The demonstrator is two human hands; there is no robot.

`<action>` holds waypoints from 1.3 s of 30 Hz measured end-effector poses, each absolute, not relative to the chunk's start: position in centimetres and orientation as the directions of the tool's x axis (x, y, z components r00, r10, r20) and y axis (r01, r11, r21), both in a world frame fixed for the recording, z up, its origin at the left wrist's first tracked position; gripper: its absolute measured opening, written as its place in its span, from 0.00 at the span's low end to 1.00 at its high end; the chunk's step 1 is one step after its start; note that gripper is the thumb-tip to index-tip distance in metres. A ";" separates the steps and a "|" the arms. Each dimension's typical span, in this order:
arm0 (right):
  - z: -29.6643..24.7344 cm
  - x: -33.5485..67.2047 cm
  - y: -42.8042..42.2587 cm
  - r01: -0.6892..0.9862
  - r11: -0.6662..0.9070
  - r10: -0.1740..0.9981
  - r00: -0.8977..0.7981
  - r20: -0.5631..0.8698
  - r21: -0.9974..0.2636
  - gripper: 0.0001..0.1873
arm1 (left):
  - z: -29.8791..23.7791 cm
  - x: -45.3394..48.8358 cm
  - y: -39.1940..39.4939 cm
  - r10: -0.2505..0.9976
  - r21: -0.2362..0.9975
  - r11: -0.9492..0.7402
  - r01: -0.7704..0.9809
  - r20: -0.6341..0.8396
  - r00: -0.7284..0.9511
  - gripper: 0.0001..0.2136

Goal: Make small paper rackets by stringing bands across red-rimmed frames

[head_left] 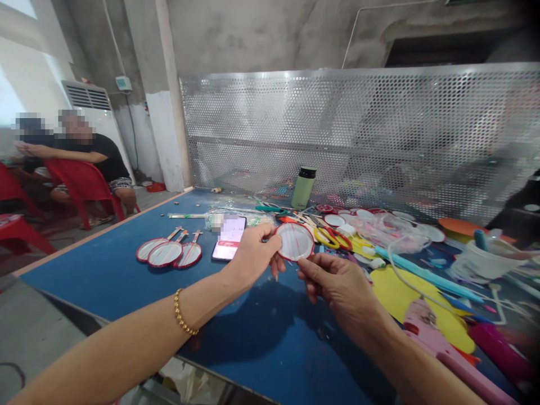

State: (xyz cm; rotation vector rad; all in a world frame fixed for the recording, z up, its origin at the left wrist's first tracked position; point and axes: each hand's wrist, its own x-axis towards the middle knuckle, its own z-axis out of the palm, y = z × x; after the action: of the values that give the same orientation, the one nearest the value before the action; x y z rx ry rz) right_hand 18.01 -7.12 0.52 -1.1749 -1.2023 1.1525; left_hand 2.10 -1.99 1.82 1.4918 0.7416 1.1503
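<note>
Between my two hands, above the blue table [248, 326], is a round whitish disc with a red rim [296, 242]. My left hand [257, 247], with a gold bead bracelet [184, 312] on its wrist, pinches the disc's left edge. Thumb and fingers of my right hand [327, 275] close on its lower right edge. Several similar round paddles with short stick handles [166, 253] lie overlapping on the left of the table. Just behind my left hand rests a phone [229, 239] with its screen lit.
A green bottle [304, 188] stands near the perforated metal panel [270, 124]. On the right lie yellow-handled scissors [327, 237], yellow sheets [400, 292], a pink glue gun [426, 326] and a white tub [481, 261]. People sit on red chairs [80, 185] at far left.
</note>
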 end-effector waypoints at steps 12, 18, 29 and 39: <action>1.3 18.0 -7.3 0.014 0.020 1.000 0.017 0.021 -1.000 0.22 | 1.8 2.1 -2.1 0.898 0.962 -0.269 -0.041 0.266 0.351 0.06; 1.5 17.9 -7.3 0.083 0.033 0.999 -0.014 0.032 -0.996 0.23 | 1.8 2.1 -2.1 0.901 0.966 -0.254 -0.040 0.252 0.354 0.05; 4.8 29.5 -5.8 0.916 -0.026 0.725 0.292 0.624 -0.400 0.10 | 0.2 3.1 -2.3 0.863 0.994 -0.104 0.029 0.076 0.499 0.04; 3.4 28.7 -6.0 0.982 -0.180 0.921 0.190 0.340 -0.061 0.09 | -0.7 3.3 -2.5 0.858 0.994 -0.097 0.051 0.058 0.510 0.05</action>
State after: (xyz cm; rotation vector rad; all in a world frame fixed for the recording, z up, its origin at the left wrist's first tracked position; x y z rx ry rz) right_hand 28.66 -6.02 3.40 -2.2033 -1.8154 -0.3296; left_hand 3.34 -2.46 -0.66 1.5279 0.8164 0.8230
